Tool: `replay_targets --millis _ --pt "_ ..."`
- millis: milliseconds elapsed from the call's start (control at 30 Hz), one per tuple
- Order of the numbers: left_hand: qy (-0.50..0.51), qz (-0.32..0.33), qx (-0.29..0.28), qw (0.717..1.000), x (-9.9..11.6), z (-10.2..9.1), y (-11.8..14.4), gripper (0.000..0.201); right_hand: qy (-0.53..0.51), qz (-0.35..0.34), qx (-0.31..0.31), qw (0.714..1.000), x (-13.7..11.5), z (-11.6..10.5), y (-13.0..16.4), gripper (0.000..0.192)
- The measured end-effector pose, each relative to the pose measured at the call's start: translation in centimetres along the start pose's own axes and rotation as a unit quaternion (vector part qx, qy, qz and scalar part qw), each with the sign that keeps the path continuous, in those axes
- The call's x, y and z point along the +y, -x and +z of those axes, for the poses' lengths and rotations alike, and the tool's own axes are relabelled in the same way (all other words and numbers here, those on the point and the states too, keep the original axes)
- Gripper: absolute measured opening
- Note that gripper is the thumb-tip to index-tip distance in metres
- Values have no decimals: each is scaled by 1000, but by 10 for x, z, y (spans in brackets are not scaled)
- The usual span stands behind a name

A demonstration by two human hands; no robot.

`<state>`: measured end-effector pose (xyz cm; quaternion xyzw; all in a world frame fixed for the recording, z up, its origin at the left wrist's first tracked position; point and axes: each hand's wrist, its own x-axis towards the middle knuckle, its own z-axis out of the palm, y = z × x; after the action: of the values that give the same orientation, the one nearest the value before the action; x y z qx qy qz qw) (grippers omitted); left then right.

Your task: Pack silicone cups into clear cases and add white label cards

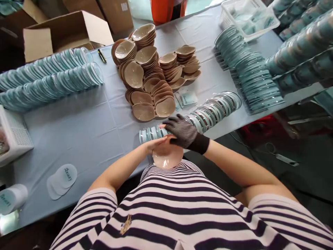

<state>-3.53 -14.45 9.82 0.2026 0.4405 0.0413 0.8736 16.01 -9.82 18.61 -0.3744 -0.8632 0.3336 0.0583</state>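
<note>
A glossy tan bra cup, smooth and rounded, is held close in front of my striped shirt. My left hand, bare, grips its upper left edge, with the fingers partly hidden behind it. On the upper right edge lies my right hand in a dark knit glove, bent around the cup with its thumb against it. Just beyond both hands runs a row of round clear containers on their sides, partly covered by the glove. Several stacks of joined tan cups stand farther back.
Long rows of clear containers lie at the left, and stacked clear lids at the right. White baskets stand at the table's sides. Round printed cards, a small cutter and an open carton are also around.
</note>
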Motion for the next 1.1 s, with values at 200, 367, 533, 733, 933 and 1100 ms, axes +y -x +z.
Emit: replay_targets --millis 200,367,533,733,933,1100 --pt "122 -37 -35 991 3 3 -1 67 -62 263 -66 960 36 37 42 28" --pt "82 -25 10 996 14 11 -9 60 -77 229 -34 970 82 40 11 25" --pt "138 -29 112 984 18 8 -8 48 87 334 -14 938 220 13 -29 38" --pt "185 5 197 963 22 -2 -6 47 150 304 -74 938 313 20 -69 67" --pt "216 4 206 955 30 -7 -10 55 174 289 -77 938 317 34 -72 52" --pt "235 14 244 941 36 -8 -20 57 167 293 -88 937 308 22 -75 36"
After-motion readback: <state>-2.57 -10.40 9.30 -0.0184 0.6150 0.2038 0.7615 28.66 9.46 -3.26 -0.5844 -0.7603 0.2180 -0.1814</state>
